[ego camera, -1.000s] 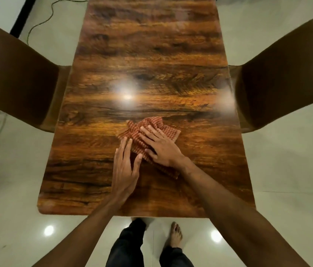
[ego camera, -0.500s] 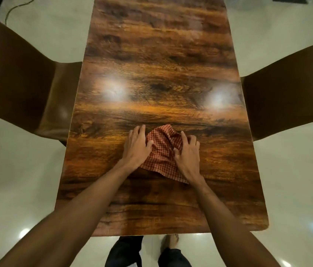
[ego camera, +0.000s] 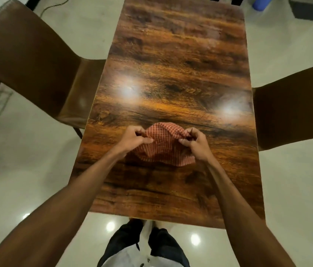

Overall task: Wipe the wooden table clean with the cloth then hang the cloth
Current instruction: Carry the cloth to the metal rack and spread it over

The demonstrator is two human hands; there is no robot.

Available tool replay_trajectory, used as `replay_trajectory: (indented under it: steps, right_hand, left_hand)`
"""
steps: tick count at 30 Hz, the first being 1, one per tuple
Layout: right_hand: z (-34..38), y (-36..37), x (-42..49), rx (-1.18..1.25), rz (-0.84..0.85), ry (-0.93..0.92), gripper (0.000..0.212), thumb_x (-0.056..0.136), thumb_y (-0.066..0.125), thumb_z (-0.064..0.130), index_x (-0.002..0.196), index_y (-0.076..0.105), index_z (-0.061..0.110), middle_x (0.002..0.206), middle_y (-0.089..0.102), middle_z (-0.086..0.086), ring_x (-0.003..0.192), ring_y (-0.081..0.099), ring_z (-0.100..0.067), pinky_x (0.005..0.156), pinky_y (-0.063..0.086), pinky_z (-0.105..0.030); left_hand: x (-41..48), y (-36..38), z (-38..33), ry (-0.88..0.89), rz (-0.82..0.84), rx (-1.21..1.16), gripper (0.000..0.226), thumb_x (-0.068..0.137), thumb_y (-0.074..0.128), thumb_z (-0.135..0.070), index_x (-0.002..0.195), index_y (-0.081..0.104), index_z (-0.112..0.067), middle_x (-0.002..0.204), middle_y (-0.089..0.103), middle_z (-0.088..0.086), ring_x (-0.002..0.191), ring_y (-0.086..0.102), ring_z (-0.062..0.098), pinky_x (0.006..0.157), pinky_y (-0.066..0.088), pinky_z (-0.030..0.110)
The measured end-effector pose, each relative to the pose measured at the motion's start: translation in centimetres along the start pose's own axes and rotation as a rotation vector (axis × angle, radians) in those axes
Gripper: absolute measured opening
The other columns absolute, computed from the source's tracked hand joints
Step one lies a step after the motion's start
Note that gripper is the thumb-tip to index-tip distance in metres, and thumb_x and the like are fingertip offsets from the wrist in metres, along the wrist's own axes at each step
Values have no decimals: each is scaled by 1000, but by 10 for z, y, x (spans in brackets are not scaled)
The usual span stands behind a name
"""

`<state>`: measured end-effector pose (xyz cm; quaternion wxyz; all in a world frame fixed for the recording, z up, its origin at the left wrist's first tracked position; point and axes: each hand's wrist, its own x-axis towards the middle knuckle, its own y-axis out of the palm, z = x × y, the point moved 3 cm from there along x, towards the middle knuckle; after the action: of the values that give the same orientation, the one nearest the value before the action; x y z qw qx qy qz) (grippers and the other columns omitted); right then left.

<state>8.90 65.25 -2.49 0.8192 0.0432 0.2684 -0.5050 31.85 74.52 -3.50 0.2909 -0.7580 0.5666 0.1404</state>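
As the head camera looked down, the red checked cloth (ego camera: 163, 145) sat bunched on the near half of the wooden bench (ego camera: 180, 64), roughly midway between its long edges. The left grip (ego camera: 132, 138) pinched the cloth's left edge between thumb and curled fingers. The right grip (ego camera: 196, 143) pinched the right edge in the same way. Between them the fabric rose in a hump, while its near hem lay on the wood. Two bright light reflections showed on the glossy top beyond the cloth. A brown chair (ego camera: 26, 60) stood at the left side of the bench and another brown chair (ego camera: 294, 112) at the right. Dark trousers (ego camera: 121, 245) showed below the near edge, over a pale shiny floor (ego camera: 26, 170).
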Motion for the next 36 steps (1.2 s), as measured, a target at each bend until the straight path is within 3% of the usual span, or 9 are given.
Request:
replay_trajectory:
  steps: [4, 9, 12, 15, 18, 23, 31, 34, 36]
  right_hand:
    - [27, 12, -17, 66, 108, -98, 21, 95, 63, -9, 95, 58, 11, 100, 65, -9, 88, 65, -23, 67, 55, -38]
    - [65, 41, -45, 209, 254, -106, 28, 91, 65, -13, 102, 64, 13, 110, 68, -10, 107, 66, -29, 87, 58, -47]
    - [88, 66, -57, 342, 450, -45, 43, 84, 72, -13, 117, 66, 14, 115, 74, -6, 109, 72, -26, 79, 64, -40]
    - [107, 106, -68, 297, 629, 26, 64, 77, 75, -19, 126, 61, 19, 115, 74, -4, 103, 73, -21, 73, 64, -36]
    - [120, 160, -77, 79, 620, 58, 68, 76, 72, -23, 126, 56, 22, 117, 61, -6, 107, 67, -23, 72, 63, -36]
    - [148, 269, -94, -6, 574, -65, 67, 75, 72, -25, 130, 61, 10, 135, 62, -19, 129, 59, -36, 103, 52, -62]
    - [191, 449, -103, 115, 663, -108, 58, 80, 71, -19, 123, 62, 18, 126, 70, -17, 116, 70, -32, 90, 62, -52]
    - [205, 514, -100, 325, 784, 14, 73, 74, 85, -1, 136, 53, 19, 126, 72, -17, 105, 74, -32, 83, 65, -45]
    - [195, 550, -110, 164, 855, 63, 68, 81, 83, 6, 142, 53, 14, 132, 70, -15, 113, 72, -32, 89, 63, -49]
  left_hand:
    - [-43, -17, -2, 64, -37, -79, 17, 90, 71, -9, 99, 62, 2, 100, 71, 15, 92, 72, 24, 74, 59, 46]
    - [-104, -51, 4, 68, -124, -306, 23, 84, 78, -15, 102, 68, -25, 97, 75, -15, 95, 68, 0, 73, 55, 16]
    - [-144, -89, 16, 42, -188, -499, 54, 71, 87, -19, 120, 64, -18, 123, 70, 1, 116, 63, 18, 96, 54, 36]
    - [-182, -126, 33, 106, -255, -643, 56, 66, 89, -12, 115, 64, -22, 125, 68, 8, 117, 63, 27, 82, 58, 40]
    - [-213, -161, 50, 190, -377, -695, 50, 69, 82, -1, 108, 66, -28, 120, 71, 3, 108, 69, 22, 62, 58, 30]
    - [-250, -234, 98, 251, -524, -758, 55, 72, 74, 14, 112, 65, -22, 119, 70, -2, 111, 68, 19, 81, 58, 27]
    - [-290, -376, 166, 316, -635, -1040, 62, 84, 66, 9, 141, 55, -15, 137, 63, 13, 122, 62, 25, 106, 51, 41]
    - [-297, -433, 194, 327, -668, -1177, 63, 84, 67, 5, 141, 55, -19, 133, 67, 6, 120, 65, 22, 101, 55, 38]
    - [-296, -446, 215, 176, -637, -1172, 53, 88, 67, 2, 138, 58, -12, 128, 70, 8, 120, 65, 26, 92, 57, 35]
